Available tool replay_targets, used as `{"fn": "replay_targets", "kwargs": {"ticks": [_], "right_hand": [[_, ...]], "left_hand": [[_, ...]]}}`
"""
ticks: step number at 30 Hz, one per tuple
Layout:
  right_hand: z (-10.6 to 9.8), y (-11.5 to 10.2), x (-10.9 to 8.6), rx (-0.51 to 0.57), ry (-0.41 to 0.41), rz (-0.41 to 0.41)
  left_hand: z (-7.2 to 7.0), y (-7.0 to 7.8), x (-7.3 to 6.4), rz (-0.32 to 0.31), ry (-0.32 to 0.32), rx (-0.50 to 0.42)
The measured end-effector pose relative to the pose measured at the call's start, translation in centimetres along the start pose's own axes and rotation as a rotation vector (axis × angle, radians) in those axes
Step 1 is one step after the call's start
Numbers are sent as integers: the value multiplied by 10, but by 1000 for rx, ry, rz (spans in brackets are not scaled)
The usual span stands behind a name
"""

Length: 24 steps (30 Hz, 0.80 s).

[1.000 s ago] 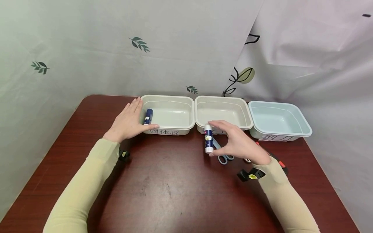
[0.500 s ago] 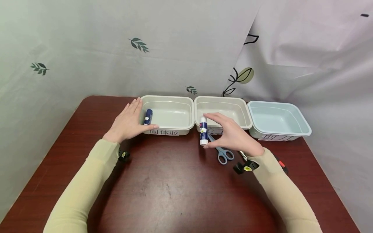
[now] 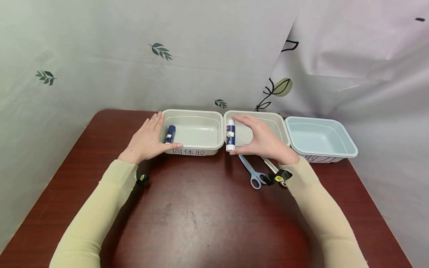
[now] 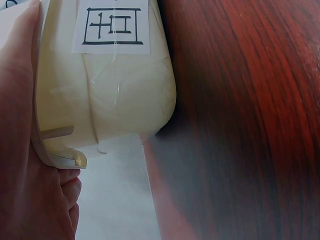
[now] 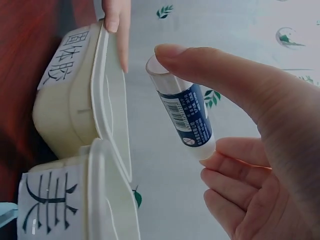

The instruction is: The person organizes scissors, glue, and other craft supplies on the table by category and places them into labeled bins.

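Note:
My right hand (image 3: 264, 141) pinches a blue-and-white glue stick (image 3: 230, 136) end to end between thumb and fingers, upright in front of the left part of the middle cream box (image 3: 285, 128). In the right wrist view the white-capped glue stick (image 5: 186, 112) tilts, the thumb on one end and fingertips on the other. My left hand (image 3: 146, 138) rests on the left corner of the left cream box (image 3: 197, 149), fingers straight along its side and thumb over the front rim. Another glue stick (image 3: 170, 134) lies inside that box.
A light blue box (image 3: 321, 152) stands at the right end of the row. Light blue scissors (image 3: 252, 172) and a utility knife (image 3: 270, 165), partly hidden by the right wrist, lie before the middle box. All stand on a dark red-brown table (image 3: 187, 208) against a patterned cloth.
My right hand has carried the glue stick up and to the left, from over the scissors to the middle box's left side. The left hand stays put.

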State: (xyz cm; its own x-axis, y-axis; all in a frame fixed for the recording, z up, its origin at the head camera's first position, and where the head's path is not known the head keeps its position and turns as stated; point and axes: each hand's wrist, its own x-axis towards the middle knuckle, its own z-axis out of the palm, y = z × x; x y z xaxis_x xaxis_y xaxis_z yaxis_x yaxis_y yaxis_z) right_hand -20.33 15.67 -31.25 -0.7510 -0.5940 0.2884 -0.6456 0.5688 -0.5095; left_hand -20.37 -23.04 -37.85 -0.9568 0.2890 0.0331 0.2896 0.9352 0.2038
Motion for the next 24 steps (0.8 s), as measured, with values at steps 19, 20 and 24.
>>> {"fn": "replay_targets", "kwargs": {"ticks": [19, 20, 24], "right_hand": [[-16, -3, 40, 14, 20, -37], [-17, -3, 42, 15, 18, -34], [-19, -5, 49, 13, 16, -20]], "left_hand": [[0, -1, 1, 0, -1, 5], [0, -1, 1, -1, -1, 5], [1, 0, 1, -3, 1, 0]]}}
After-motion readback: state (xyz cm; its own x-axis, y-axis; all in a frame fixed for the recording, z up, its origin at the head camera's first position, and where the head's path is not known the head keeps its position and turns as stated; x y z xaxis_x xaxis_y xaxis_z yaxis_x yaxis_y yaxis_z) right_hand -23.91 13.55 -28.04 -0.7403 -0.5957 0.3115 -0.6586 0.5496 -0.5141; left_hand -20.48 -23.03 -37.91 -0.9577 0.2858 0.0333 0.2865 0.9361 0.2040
